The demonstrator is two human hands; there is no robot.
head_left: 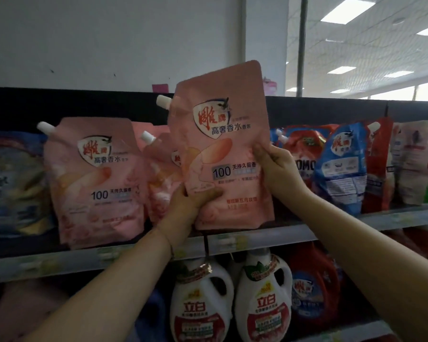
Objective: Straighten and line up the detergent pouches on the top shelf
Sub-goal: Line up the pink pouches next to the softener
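A: How does the pouch (223,149) look?

B: It is pink and flat, with a red and white shield logo, Chinese print and a large "100" on the front. A white cap (163,101) sits at its upper left corner. The pouch is tilted, with its top leaning to the left.

A: Where is it?

B: It is in front of the shelf (282,233), over the middle of the front edge. Its bottom is level with that edge. I cannot tell if it touches.

A: And the hands?

B: The left hand (185,211) grips the lower left part, with the thumb pressed across the front. The right hand (277,169) is clamped on the right edge at half height, fingers curled on it.

A: What is around?

B: A left pouch (94,183) of the same kind stands upright near the front edge. A rear pouch (161,174), also pink, stands deeper on the shelf and is partly hidden by the pouch. Toward the right end, a red pouch (299,149) and a blue pouch (341,166) lean close together, crumpled. The things at both ends are too blurred to name. Under the shelf, two white bottles (203,302) stand side by side, and a red bottle (314,287) is just beside them.

A: Is anything in the way?

B: The rear pouch stands directly behind the pouch's left half.
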